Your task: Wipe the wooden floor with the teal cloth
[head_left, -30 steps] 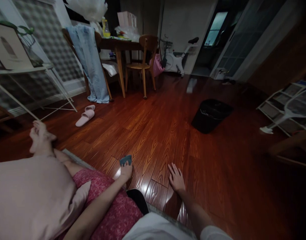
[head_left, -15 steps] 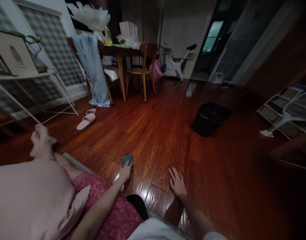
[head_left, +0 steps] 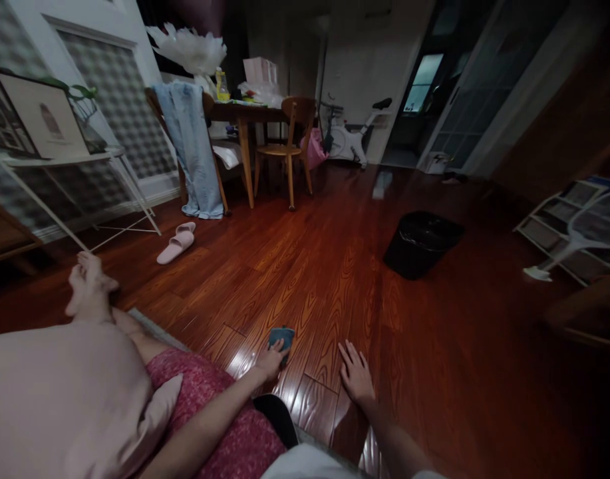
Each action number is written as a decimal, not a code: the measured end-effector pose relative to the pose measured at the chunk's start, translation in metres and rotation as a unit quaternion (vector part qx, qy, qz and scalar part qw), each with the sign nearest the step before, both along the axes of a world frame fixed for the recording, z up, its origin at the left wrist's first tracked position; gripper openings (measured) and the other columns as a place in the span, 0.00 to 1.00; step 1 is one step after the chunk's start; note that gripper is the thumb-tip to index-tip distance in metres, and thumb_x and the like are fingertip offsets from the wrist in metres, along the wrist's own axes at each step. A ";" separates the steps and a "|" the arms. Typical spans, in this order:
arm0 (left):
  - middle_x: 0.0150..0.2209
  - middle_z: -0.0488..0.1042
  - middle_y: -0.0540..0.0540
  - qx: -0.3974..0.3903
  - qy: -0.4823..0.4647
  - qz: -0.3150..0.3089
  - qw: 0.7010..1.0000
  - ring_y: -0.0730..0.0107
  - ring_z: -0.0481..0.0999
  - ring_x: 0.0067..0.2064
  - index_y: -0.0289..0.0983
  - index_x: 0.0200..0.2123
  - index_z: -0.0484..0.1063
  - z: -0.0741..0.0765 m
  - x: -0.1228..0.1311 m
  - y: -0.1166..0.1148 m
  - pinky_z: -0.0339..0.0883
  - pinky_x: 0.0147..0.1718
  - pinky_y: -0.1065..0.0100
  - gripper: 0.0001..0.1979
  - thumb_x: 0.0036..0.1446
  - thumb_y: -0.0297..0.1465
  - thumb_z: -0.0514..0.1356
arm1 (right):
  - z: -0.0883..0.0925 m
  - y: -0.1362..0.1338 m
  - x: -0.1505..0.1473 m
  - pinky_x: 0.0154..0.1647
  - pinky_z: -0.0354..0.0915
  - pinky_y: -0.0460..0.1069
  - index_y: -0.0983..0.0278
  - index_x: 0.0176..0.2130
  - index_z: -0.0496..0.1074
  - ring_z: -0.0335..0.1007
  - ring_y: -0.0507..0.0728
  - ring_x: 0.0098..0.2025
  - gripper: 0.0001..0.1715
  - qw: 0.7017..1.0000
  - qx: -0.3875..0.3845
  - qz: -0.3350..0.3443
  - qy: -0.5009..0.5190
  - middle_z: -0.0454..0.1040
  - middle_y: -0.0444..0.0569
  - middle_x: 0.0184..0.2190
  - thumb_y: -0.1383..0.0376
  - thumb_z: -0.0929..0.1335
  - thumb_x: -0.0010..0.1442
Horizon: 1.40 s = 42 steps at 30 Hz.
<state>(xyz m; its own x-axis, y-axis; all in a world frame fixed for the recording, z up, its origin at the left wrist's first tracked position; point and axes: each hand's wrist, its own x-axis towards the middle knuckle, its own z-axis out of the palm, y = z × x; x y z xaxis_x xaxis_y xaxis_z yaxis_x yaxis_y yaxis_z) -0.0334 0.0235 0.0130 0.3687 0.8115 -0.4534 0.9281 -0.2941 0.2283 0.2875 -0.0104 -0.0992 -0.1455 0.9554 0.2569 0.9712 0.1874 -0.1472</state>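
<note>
A small blue-green cloth (head_left: pixel 281 337) lies flat on the wooden floor (head_left: pixel 309 293). My left hand (head_left: pixel 271 359) is on it, fingers pressed over its near side, and part of the cloth is hidden under them. To the right, my right hand (head_left: pixel 357 374) rests on the floorboards with its fingers spread and nothing in it. Both forearms reach out from the bottom of the view.
A beige pillow (head_left: pixel 60 399) covers part of my legs at left. Pink slippers (head_left: pixel 176 244) lie near a white side table (head_left: pixel 60 159). A black bin (head_left: pixel 419 246) stands ahead to the right. A wooden chair (head_left: pixel 287 150) and table stand further back.
My left hand has slid the cloth to the right along the floor, closer to my right hand. The right hand stays spread in nearly the same spot. The view has shifted slightly.
</note>
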 end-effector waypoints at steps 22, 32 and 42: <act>0.71 0.52 0.40 0.019 0.005 0.001 1.000 0.53 0.53 0.70 0.43 0.68 0.59 -0.006 0.017 -0.006 0.53 0.65 0.52 0.37 0.55 0.20 0.57 | -0.006 0.003 0.002 0.69 0.51 0.60 0.53 0.70 0.53 0.49 0.57 0.71 0.37 1.000 0.014 -0.003 0.004 0.57 0.45 0.70 0.67 0.56 0.63; 0.71 0.48 0.33 0.057 0.090 0.138 0.985 0.47 0.52 0.70 0.38 0.71 0.51 0.000 -0.049 0.021 0.56 0.62 0.46 0.38 0.57 0.15 0.48 | -0.006 0.004 0.002 0.70 0.50 0.61 0.53 0.70 0.52 0.48 0.57 0.71 0.38 1.000 0.009 -0.001 0.004 0.56 0.46 0.70 0.68 0.56 0.63; 0.71 0.52 0.40 0.025 0.038 0.032 0.998 0.52 0.51 0.70 0.43 0.70 0.55 -0.011 0.002 0.004 0.53 0.65 0.54 0.39 0.56 0.18 0.55 | -0.006 0.003 0.003 0.70 0.48 0.60 0.54 0.70 0.52 0.49 0.56 0.71 0.36 1.000 -0.004 -0.001 0.003 0.55 0.47 0.70 0.67 0.55 0.64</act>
